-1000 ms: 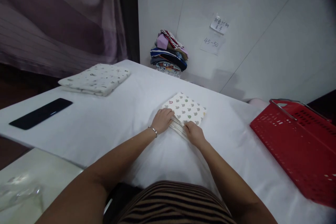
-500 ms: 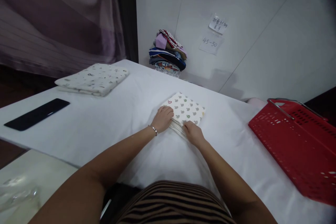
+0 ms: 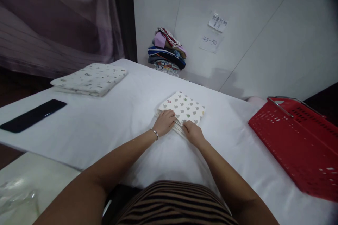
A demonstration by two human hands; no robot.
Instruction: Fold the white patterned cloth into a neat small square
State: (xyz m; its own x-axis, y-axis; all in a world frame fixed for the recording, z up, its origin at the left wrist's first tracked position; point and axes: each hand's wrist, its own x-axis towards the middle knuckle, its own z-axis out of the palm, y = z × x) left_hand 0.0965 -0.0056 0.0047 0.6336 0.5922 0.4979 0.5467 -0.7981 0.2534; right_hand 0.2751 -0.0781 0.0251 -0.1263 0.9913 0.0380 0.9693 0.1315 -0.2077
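A small folded cloth (image 3: 185,107), white with grey, red and green prints, lies in the middle of the white-covered table (image 3: 111,119). My left hand (image 3: 165,122) rests on its near left corner with the fingers curled over the edge. At the near right edge my right hand (image 3: 192,132) pinches the layered fold. A thin bracelet circles my left wrist.
A larger folded printed cloth (image 3: 91,79) lies at the far left of the table. A black phone (image 3: 31,115) lies near the left edge. A red plastic basket (image 3: 298,140) stands at the right. A pile of coloured clothes (image 3: 167,51) sits against the wall under paper notes (image 3: 213,31).
Both hands stay on the near edge of the small cloth, with the left fingers curling a little more over its corner. The view has shifted slightly.
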